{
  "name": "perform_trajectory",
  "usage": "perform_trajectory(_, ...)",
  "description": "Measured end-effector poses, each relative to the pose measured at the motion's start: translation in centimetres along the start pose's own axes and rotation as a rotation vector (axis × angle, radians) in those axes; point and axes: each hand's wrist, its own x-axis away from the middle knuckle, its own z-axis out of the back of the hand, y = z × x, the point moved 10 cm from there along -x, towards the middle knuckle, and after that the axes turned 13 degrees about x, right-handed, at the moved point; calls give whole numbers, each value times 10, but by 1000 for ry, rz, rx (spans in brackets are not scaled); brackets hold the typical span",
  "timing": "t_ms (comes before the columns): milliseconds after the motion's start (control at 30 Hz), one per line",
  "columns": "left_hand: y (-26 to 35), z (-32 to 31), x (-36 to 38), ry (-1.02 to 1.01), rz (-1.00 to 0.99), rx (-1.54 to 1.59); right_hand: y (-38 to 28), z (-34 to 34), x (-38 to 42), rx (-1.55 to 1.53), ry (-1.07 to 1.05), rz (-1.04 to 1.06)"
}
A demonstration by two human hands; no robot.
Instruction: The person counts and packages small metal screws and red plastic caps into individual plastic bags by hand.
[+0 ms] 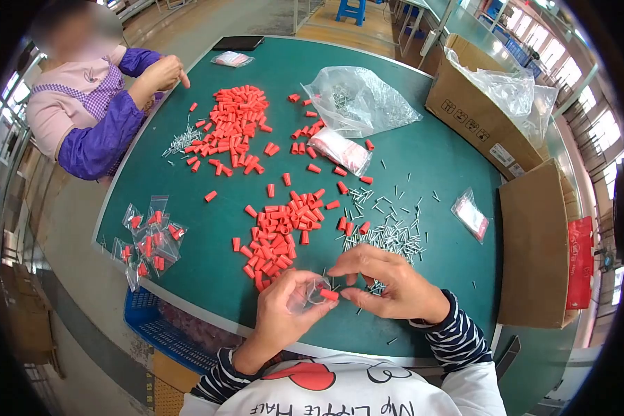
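Observation:
My left hand [288, 305], low in the middle of the head view, is closed on a small clear plastic bag [316, 290]. A red plastic cap [329, 295] shows at the bag, beside the left thumb. Just to the right is my right hand [388, 284], its curled thumb and index finger apart, fingertips close to the bag's mouth. Beyond my left hand spreads a pile of red caps [281, 229]. Small silver screws [395, 239] lie scattered past my right hand, some partly hidden under it.
Filled small bags [149, 239] lie at the table's left edge. Across the green table [402, 152] are another cap pile [236, 118], a large clear bag [364, 104] and packs of small bags [340, 150]. Cardboard boxes [534, 243] line the right. A person [97, 104] sits far left.

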Motion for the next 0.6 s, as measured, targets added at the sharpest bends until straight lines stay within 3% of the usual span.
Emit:
perform_trajectory(133,30,-8,-4,-102,-126,-163,18,-12,5,-129,-48,-110)
perform_trajectory(400,18,-9,-5,-73,-79,-87,36,-29,12,-343,-119,-221)
perform_trajectory(600,9,-7,-9,-29,11,-54,12,0,17,-26,122,134)
